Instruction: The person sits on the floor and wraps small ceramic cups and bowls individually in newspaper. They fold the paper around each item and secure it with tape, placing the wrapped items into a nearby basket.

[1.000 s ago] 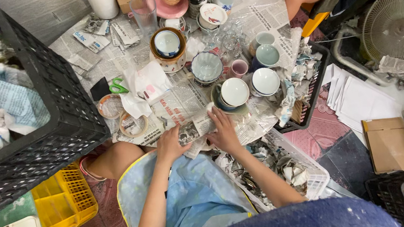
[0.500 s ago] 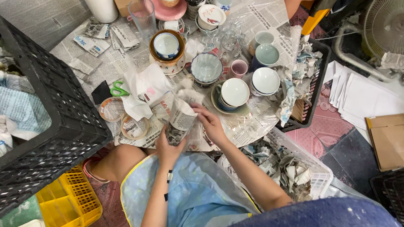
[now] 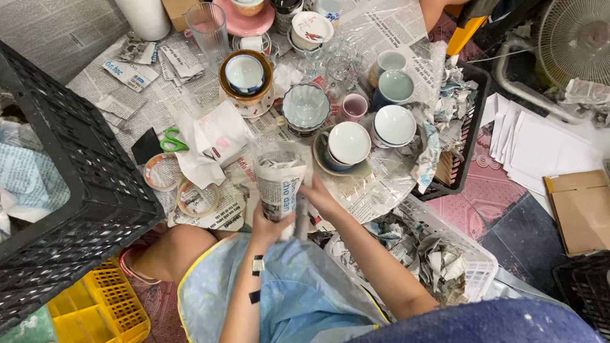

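Newspaper-wrapped bundle point(image 3: 280, 185) upright, left hand point(image 3: 269, 227) and right hand point(image 3: 318, 196) each clenched on it — white cup point(image 3: 349, 142) nearby

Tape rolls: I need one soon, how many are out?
2: one tape roll below the green scissors, another nearer the left hand. More may hide under paper.

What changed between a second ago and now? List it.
Both hands lifted off the table: the left hand and right hand now hold a newspaper-wrapped bundle upright, raised toward the body, where earlier they pressed the paper flat. The cups, tape rolls and black crate stayed put.
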